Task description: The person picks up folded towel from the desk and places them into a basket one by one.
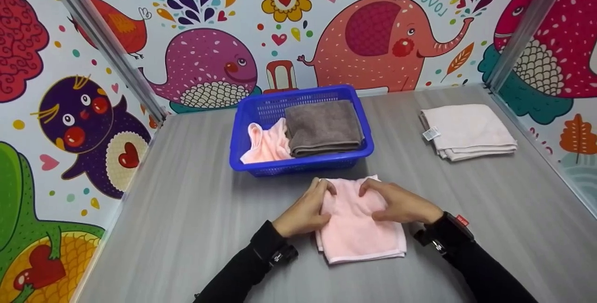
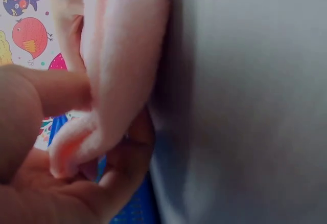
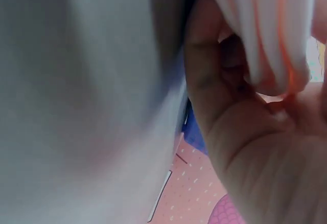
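A folded pink towel (image 1: 358, 228) lies on the table in front of the person, its white-edged hem toward the near side. The left hand (image 1: 303, 210) grips its left edge, and in the left wrist view the thumb and fingers close around the towel's soft fold (image 2: 127, 55). On the opposite side, the right hand (image 1: 401, 203) holds the right edge with curled fingers. Several stacked layers (image 3: 271, 35) of the towel show between its fingers in the right wrist view. The cloth puckers slightly between the two hands.
Just beyond the towel stands a blue plastic basket (image 1: 298, 161) holding a folded grey-brown towel (image 1: 324, 126) and a crumpled pink cloth (image 1: 269, 142). A folded pale pink towel (image 1: 471, 128) with a white tag lies at the right. Cartoon-printed walls (image 1: 289, 37) enclose the grey table (image 1: 186, 210).
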A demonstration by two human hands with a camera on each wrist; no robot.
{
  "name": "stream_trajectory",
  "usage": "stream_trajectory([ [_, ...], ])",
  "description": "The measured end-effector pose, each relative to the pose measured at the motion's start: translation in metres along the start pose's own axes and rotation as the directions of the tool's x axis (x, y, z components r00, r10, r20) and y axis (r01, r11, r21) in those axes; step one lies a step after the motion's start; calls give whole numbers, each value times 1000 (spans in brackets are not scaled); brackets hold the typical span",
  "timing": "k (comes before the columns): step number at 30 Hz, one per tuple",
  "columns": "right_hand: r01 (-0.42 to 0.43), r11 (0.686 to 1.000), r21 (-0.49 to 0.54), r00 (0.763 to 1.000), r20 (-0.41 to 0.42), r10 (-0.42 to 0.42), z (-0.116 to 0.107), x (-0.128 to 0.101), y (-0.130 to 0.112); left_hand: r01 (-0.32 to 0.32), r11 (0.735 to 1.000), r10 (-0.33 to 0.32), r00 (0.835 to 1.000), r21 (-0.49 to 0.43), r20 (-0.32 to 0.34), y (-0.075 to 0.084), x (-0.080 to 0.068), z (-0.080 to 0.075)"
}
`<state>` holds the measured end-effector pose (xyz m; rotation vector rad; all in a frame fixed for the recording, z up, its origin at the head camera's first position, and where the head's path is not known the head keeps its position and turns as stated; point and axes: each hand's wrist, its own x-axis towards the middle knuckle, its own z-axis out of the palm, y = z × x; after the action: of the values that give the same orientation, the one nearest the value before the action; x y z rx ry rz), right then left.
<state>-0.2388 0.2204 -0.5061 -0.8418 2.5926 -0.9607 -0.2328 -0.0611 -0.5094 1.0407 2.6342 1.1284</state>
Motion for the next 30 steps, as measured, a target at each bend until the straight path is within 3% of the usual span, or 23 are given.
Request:
stream_trajectory([
  [6,84,996,3,996,-14,-84,-11,-2,-19,-112,993,114,991,-32,67,21,-5,-36],
  [9,160,987,29,984,-88,-157,-24,-6,-37,-166,985,167,986,-39,20,32,-11,-61],
  [15,264,963,56,944,-221,-246,-46,7,-64,-146,989,144,987,-29,-78,37,-21,-101],
  [17,280,958,62,932,-257,-256,-52,19,-72,-140,990,136,980,-19,-149,35,-23,-111],
  [19,284,956,68,919,-302,-251,-58,34,-80,-118,993,117,956,12,-268,30,-21,-120],
  [20,285,956,67,912,-327,-248,-61,43,-84,-105,994,105,936,19,-335,27,-20,-124],
  [23,295,953,75,886,-395,-243,-64,72,-96,-55,997,71,856,46,-512,15,-15,-135],
  [25,292,953,78,875,-424,-234,-63,92,-102,-24,998,49,816,51,-576,7,-12,-141],
  [27,284,956,78,865,-450,-221,-61,110,-107,-2,999,28,792,44,-610,-2,-10,-146],
  [30,270,961,65,846,-491,-205,-58,134,-114,24,999,0,779,30,-627,-13,-8,-151],
])
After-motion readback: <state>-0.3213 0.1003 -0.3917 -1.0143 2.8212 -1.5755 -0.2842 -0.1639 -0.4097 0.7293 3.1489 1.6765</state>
